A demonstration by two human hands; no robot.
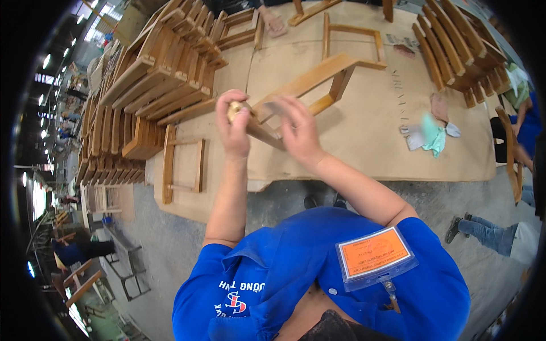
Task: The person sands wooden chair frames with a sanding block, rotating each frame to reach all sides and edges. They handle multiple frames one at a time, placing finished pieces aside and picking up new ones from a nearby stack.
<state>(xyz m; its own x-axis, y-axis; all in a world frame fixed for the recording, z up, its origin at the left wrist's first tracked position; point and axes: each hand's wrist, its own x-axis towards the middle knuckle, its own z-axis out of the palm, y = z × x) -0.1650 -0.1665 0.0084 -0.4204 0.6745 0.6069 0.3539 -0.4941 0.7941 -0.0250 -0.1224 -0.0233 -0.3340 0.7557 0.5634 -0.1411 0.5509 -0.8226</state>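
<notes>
Frame [311, 78], one: tilted over the table [364, 153]. Left hand [234, 129]: fingers wrapped around near end, best kept firm. Right hand [301, 132]: alongside, blurred, grip cannot be told; light, even touch advisable.

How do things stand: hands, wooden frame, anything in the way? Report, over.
Left hand gripping wooden frame at near end. Right hand blurred, grip unclear. Frame tilted. Possible obstacle: second frame just beyond.

The person wears a bright blue shirt [307, 233] with short sleeves [196, 278]. An orange badge [376, 256] in clear plastic has a clip [391, 294] at its neckward edge, a pale button [333, 291] beside it, and white lettering [242, 285] with a red-and-white emblem [236, 302] across the chest from it.
</notes>
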